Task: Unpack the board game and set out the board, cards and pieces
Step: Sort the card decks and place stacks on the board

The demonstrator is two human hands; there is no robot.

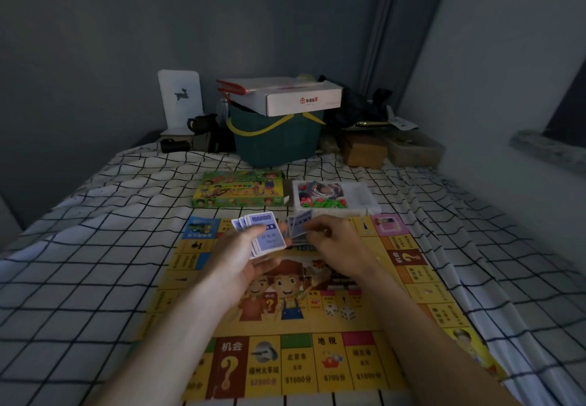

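Cards (268,237) — blue (fanned) — both hands.

one board (317,336), one game box (238,189), one tray (364,199) — two card stacks (266,237)

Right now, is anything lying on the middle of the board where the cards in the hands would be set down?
Nothing visible. The left hand and right hand hold the cards above the board; its centre beneath is partly hidden by them. The tray of pieces sits beyond the board's far edge.
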